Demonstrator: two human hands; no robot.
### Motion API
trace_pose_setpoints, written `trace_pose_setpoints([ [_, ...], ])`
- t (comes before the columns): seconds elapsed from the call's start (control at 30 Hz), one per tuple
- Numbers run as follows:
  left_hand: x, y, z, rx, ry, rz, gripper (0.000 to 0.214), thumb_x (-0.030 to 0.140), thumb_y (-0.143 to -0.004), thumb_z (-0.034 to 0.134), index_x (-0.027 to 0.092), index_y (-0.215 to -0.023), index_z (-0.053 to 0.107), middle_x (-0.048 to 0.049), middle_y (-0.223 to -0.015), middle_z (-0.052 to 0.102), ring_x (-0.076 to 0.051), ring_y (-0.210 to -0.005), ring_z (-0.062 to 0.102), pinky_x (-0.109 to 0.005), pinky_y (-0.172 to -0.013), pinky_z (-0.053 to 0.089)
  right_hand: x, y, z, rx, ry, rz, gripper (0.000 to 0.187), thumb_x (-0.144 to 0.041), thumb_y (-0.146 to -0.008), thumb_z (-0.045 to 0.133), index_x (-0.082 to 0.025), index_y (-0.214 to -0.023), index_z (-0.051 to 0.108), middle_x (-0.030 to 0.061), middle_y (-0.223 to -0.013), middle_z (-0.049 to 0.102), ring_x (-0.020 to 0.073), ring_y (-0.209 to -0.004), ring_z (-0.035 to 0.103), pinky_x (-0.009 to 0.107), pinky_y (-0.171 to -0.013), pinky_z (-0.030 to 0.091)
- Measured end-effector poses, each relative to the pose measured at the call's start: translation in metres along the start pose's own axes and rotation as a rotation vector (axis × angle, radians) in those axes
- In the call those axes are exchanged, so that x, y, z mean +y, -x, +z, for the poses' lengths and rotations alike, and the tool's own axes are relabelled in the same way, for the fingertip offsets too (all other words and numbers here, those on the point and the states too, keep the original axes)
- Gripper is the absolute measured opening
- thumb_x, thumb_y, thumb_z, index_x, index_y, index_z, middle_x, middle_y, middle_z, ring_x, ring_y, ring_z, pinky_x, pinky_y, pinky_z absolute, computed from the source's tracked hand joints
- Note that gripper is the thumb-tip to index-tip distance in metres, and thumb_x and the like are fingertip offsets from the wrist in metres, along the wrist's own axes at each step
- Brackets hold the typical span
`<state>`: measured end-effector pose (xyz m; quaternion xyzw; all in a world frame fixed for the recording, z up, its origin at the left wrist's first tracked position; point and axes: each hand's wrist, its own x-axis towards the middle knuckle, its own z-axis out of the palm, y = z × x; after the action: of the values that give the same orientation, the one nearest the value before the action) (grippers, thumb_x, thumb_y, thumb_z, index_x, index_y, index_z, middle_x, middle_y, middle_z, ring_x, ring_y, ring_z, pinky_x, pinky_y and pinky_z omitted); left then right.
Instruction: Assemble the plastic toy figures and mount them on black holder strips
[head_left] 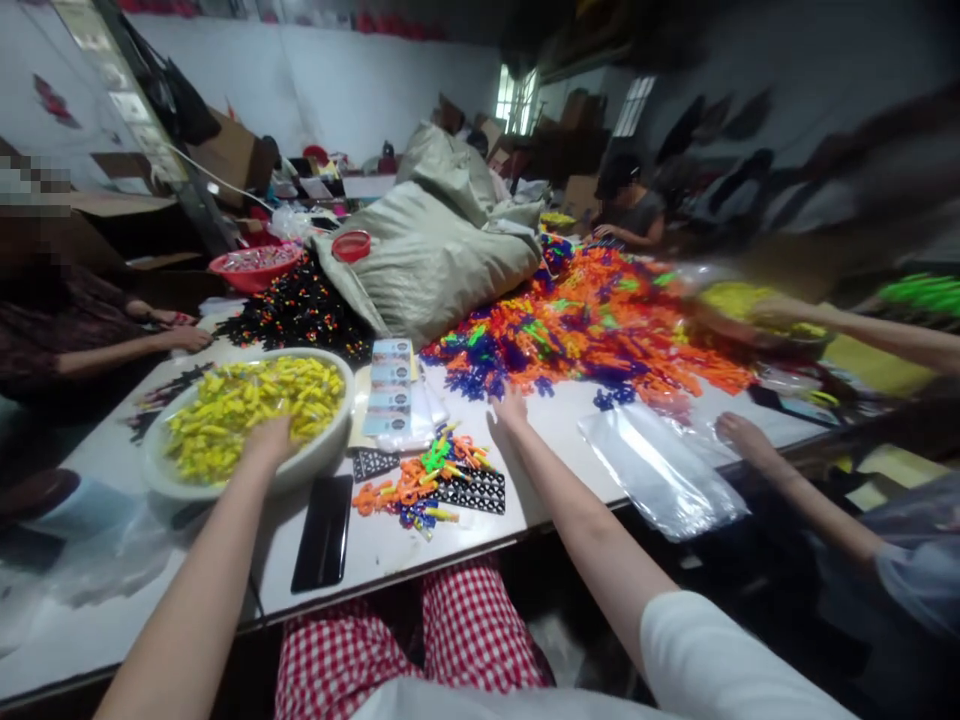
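Note:
My left hand point(270, 442) reaches into a white basin point(343, 425) heaped with small yellow plastic pieces point(225, 410); its fingers are hidden among them. At the near edge of a big pile, my right hand point(511, 410) touches dark blue plastic pieces point(480, 378), its fingers partly visible and apart. Between my arms lies a small heap of orange, green and blue pieces with yellow parts point(412, 480), partly over a black perforated tray point(476, 490). Printed cards point(391, 385) rest on clear bags behind the heap.
A black phone point(322, 535) lies near the table edge. Large woven sacks point(442, 250) stand behind, between black pieces point(289, 310) and the orange pile point(622, 310). Clear bags point(660, 465) overhang the edge at right. Co-workers' hands point(187, 337) are at left and right point(742, 432).

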<state>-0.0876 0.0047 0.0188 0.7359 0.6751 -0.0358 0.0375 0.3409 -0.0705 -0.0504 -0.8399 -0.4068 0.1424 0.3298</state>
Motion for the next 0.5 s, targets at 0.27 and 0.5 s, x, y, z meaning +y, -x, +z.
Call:
trace_pose_setpoints([
  [0.27, -0.003, -0.002, 0.006, -0.001, 0.055, -0.052, 0.040, 0.025, -0.075, 0.045, 0.009, -0.110, 0.053, -0.0196, -0.112, 0.059, -0.030, -0.101, 0.057, -0.034, -0.080, 0.043, 0.005, -0.012, 0.023, 0.028, -0.083, -0.017, 0.041, -0.016, -0.076, 0.052, -0.019, -0.117, 0.055, 0.0141, -0.132, 0.041, 0.0284, -0.119, 0.039, 0.039, -0.099, 0.025],
  [0.5, -0.002, -0.001, 0.002, 0.110, 0.096, -0.058, 0.039, 0.037, -0.081, 0.039, 0.008, -0.101, 0.056, -0.0212, -0.103, 0.061, -0.034, -0.099, 0.056, -0.039, -0.081, 0.042, 0.015, 0.013, 0.007, 0.162, -0.497, 0.013, 0.029, -0.030, -0.081, 0.043, -0.014, -0.101, 0.057, 0.0140, -0.116, 0.053, 0.0259, -0.113, 0.043, 0.041, -0.096, 0.030],
])
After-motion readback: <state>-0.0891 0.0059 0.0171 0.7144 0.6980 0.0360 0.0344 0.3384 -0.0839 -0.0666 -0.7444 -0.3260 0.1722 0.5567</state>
